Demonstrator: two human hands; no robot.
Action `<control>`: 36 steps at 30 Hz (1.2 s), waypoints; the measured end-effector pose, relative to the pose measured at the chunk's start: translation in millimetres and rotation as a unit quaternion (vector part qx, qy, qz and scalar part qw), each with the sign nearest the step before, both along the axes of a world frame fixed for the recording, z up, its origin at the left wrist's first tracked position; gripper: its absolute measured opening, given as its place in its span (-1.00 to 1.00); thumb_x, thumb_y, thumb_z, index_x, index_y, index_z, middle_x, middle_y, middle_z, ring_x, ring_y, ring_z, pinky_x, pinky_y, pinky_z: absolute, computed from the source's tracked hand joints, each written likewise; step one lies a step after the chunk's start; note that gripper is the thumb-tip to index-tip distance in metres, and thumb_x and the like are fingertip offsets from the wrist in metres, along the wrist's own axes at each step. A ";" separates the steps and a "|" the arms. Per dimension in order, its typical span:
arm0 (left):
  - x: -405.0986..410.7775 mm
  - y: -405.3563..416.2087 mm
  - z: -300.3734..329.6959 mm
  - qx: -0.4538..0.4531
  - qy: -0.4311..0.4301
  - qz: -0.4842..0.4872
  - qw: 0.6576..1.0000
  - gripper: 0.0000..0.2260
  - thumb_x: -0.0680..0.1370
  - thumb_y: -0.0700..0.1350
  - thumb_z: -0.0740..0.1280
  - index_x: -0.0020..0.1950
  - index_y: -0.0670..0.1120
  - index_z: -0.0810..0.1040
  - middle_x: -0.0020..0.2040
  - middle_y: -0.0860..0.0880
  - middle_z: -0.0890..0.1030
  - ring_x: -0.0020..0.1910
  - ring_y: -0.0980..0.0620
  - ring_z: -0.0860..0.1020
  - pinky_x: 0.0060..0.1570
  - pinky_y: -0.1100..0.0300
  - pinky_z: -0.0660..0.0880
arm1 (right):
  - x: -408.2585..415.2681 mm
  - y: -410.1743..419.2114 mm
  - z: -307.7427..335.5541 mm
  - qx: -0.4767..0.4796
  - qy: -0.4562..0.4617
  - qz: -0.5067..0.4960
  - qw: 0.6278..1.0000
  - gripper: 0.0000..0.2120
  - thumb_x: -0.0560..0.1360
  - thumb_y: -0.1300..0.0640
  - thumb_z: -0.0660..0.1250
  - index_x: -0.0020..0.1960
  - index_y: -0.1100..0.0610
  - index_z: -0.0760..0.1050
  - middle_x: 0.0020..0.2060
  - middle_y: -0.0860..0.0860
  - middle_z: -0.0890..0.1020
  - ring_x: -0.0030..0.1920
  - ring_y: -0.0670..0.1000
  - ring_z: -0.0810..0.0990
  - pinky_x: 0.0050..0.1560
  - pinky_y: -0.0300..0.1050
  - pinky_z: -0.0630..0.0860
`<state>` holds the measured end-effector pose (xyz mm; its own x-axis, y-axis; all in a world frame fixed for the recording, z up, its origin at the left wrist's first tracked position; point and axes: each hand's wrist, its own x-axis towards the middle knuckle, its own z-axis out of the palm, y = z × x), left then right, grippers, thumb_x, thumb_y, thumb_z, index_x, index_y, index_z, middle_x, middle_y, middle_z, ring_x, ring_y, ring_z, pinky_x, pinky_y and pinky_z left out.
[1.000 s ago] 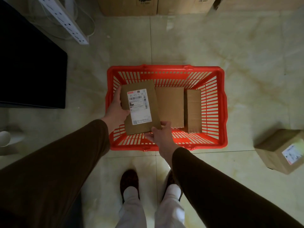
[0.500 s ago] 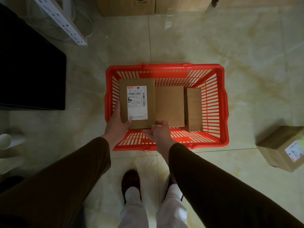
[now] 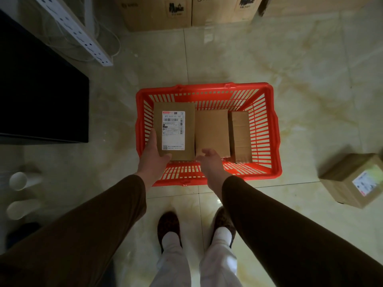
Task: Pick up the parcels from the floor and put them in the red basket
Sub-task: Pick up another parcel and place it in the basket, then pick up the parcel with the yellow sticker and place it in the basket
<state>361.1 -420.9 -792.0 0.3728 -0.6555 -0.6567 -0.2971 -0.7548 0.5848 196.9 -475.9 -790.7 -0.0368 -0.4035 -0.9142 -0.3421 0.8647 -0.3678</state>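
Left hand (image 3: 152, 156) grips the labelled parcel (image 3: 175, 131), right hand (image 3: 209, 160) open; three parcels in the red basket (image 3: 275, 129), one on floor (image 3: 352, 179).

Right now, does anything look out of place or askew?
One labelled parcel sits skewed on the floor right of the red basket, not yet collected. Three parcels lie neatly inside; the left hand holds the labelled one.

A: Red basket (image 3: 275, 129)?
B: Slatted plastic, on the floor. Holds three brown parcels side by side: labelled parcel (image 3: 175, 131) left, plain parcel (image 3: 212, 133) middle, narrow parcel (image 3: 240, 137) right.
A: Outside it?
B: Fourth parcel (image 3: 352, 179), labelled, right of it.
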 end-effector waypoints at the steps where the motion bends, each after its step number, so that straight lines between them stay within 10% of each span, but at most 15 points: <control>1: -2.9 -0.7 7.4 -0.010 0.002 0.001 1.000 -0.14 0.57 -0.21 0.38 0.61 0.31 -0.09 0.52 0.09 0.39 0.41 -0.03 0.46 0.31 -0.13 0.48 | -5.0 -0.6 7.0 -0.012 0.001 0.000 1.000 -0.61 0.66 0.13 0.27 0.47 0.05 0.35 -0.11 -0.05 0.52 -0.17 0.00 0.66 -0.33 -0.19 0.54; 5: -24.3 -2.9 40.0 -0.026 0.024 -0.002 0.999 -0.17 0.56 -0.18 0.39 0.58 0.36 -0.03 0.50 0.12 0.41 0.34 0.00 0.51 0.12 0.07 0.55 | -27.7 1.1 40.8 -0.044 -0.002 -0.017 0.999 -0.58 0.65 0.09 0.28 0.49 0.05 0.34 0.16 0.06 0.55 -0.04 0.00 0.59 -0.28 -0.20 0.46; 12: -99.3 -9.9 94.5 -0.009 0.016 -0.065 0.998 -0.16 0.57 0.00 0.41 0.65 0.17 -0.11 0.66 0.03 0.05 0.61 -0.07 0.15 0.50 -0.15 0.24 | -97.6 15.2 96.9 -0.109 0.005 -0.083 0.991 -0.55 0.61 -0.01 0.32 0.45 0.10 0.38 0.09 0.03 0.58 0.01 0.01 0.58 -0.14 -0.17 0.49; 17: -174.7 -20.4 124.1 -0.028 0.022 -0.127 0.991 -0.21 0.59 -0.03 0.41 0.67 0.05 -0.02 0.64 -0.01 0.16 0.59 -0.02 0.17 0.51 0.10 0.13 | -175.3 20.9 119.1 -0.156 0.014 -0.122 0.980 -0.58 0.59 -0.03 0.33 0.39 0.12 0.44 0.19 0.07 0.61 0.07 0.05 0.58 -0.19 -0.19 0.44; 21: -247.2 -26.7 133.1 -0.042 0.012 -0.152 0.987 -0.30 0.57 -0.07 0.43 0.63 -0.04 0.17 0.56 -0.03 0.33 0.54 0.04 0.27 0.44 0.25 0.14 | -254.9 30.2 122.4 -0.174 0.036 -0.138 0.974 -0.56 0.59 -0.09 0.35 0.39 0.08 0.46 0.30 0.01 0.55 0.27 0.07 0.54 0.21 -0.04 0.47; 36: -474.3 -47.0 136.9 -0.014 0.040 -0.256 0.966 -0.31 0.59 -0.01 0.39 0.64 -0.04 0.14 0.63 -0.02 0.20 0.60 0.02 0.17 0.49 0.19 0.09 | -493.1 14.9 143.9 -0.171 0.077 -0.190 0.964 -0.70 0.60 -0.04 0.32 0.22 0.13 0.54 -0.04 -0.13 0.56 0.09 0.04 0.52 0.08 -0.09 0.38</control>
<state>-113.2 -467.9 -655.1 -0.0561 -0.7587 -0.6490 -0.5809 -0.5038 0.6393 -296.1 -461.0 -646.9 -0.3663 -0.6103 -0.7023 -0.0986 0.7760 -0.6229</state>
